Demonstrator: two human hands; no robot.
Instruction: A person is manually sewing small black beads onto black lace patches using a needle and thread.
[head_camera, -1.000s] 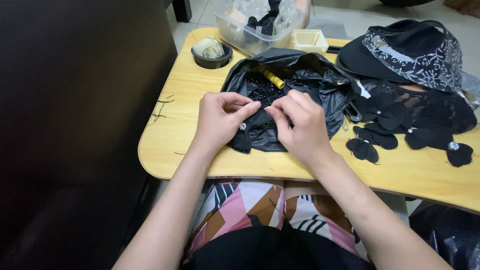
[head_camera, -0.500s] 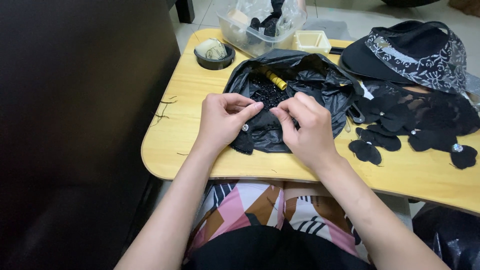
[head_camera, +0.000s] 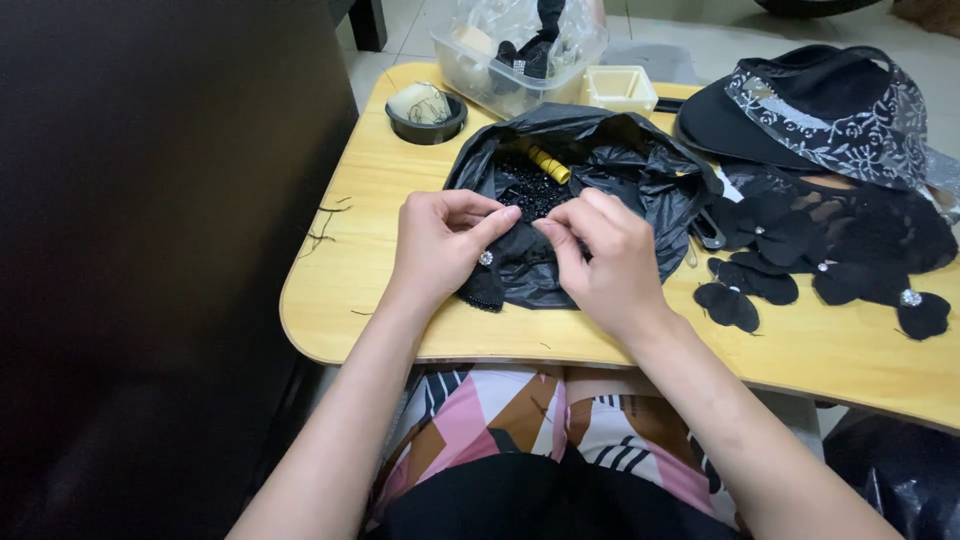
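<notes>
At the centre of the frame, both hands meet over a black plastic bag (head_camera: 600, 170) lying open on the pale wooden table (head_camera: 340, 290). The left hand (head_camera: 440, 240) pinches a small black fabric piece (head_camera: 487, 285) with a sparkling stud on it, thumb and fingers closed on its upper part while its lower edge hangs onto the bag's near rim. The right hand (head_camera: 600, 255) has its fingers curled and its fingertips pressed together right beside the left thumb, at the same fabric piece; what it nips there is too small to tell. Inside the bag, just above the hands, lie a heap of black beads (head_camera: 530, 185) and a yellow spool (head_camera: 549, 165).

Toward the right of the frame, loose black fabric petals (head_camera: 745, 290), some with shiny studs, are spread on the table. Above them, at the upper right, rests a black hat (head_camera: 800, 105) with a lace-patterned band. Along the top edge stand a clear plastic box (head_camera: 515, 55), a small cream tray (head_camera: 620, 88) and a round black dish (head_camera: 425, 110) of pale thread. Stray thread bits (head_camera: 325, 225) lie at the left of the table.
</notes>
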